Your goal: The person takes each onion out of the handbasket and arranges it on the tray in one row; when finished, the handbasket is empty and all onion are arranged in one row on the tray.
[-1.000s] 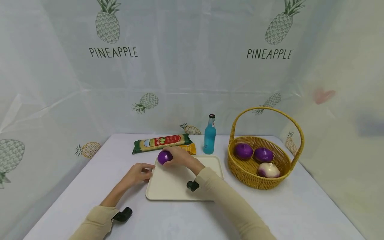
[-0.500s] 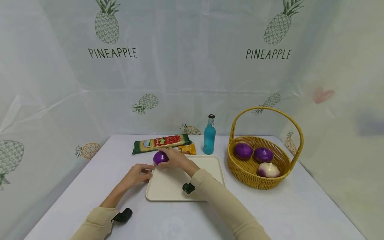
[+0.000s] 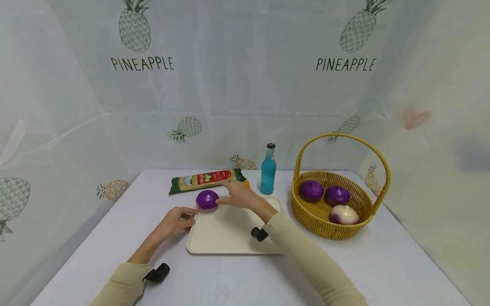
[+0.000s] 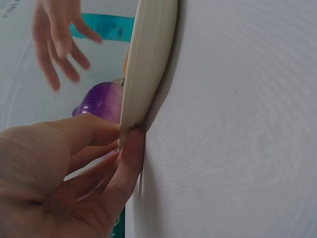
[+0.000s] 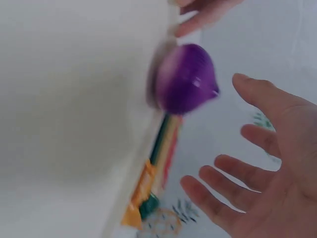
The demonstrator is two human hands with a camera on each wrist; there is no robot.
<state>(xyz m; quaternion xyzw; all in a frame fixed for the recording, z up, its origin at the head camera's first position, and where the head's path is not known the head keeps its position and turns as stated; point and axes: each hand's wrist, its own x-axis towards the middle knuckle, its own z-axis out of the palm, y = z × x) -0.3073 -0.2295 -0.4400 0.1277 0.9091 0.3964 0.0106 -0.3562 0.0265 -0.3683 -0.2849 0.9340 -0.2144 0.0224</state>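
Observation:
A glossy purple onion (image 3: 207, 199) with a pointed tip sits at the far left corner of the cream tray (image 3: 233, 233). My left hand (image 3: 177, 221) pinches the tray's left rim, thumb and fingers on either side of it in the left wrist view. Just right of the onion, my right hand (image 3: 241, 195) is raised above the tray with its fingers spread and nothing in them. The right wrist view shows a gap between the right thumb and the onion (image 5: 185, 79).
Behind the tray lie a long green-and-gold noodle packet (image 3: 206, 180) and a small orange packet (image 3: 246, 184), mostly hidden. A blue bottle (image 3: 268, 170) stands at the back. The wicker basket (image 3: 321, 231) on the right, with a tall handle, holds two purple onions and a pale one (image 3: 344, 214).
My right hand moved the onion slightly left, then let go of it and drew away to the right. The left hand stays at the tray's rim.

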